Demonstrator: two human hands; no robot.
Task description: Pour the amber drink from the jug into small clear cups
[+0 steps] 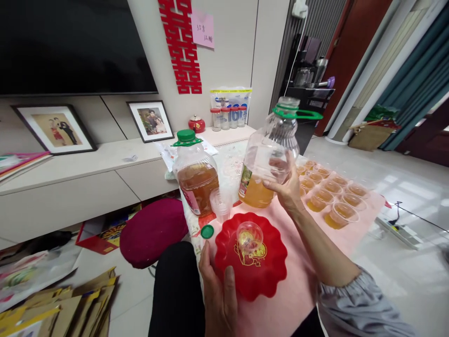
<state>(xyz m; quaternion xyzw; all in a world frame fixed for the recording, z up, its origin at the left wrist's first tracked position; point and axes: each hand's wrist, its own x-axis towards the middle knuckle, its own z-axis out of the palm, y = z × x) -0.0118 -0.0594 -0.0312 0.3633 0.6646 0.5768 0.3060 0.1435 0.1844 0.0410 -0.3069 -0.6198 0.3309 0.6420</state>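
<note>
My right hand (pixel 289 192) is closed round a large clear plastic jug (pixel 261 159), holding it above the pink-covered table. The jug leans slightly, its mouth is uncapped, and amber liquid fills the lower part. My left hand (pixel 219 292) rests at the near left rim of a red scalloped plate (pixel 228 276), thumb over the rim and fingers along the outside. On the plate stands a clear plastic cup (pixel 249 236). A loose green cap (pixel 207 231) lies beyond my left fingertips. Behind it are a stack of clear cups (pixel 220 206) and a second, capped jug (pixel 198 182) of darker liquid.
Several cups of amber liquid (pixel 321 199) stand in rows on the table's right side. A maroon stool (pixel 154 231) is at the left, near flattened cardboard (pixel 77 306). Framed photos (pixel 150 121) and small red-lidded jars (pixel 224 119) line the cabinet. A power strip (pixel 400 231) lies right.
</note>
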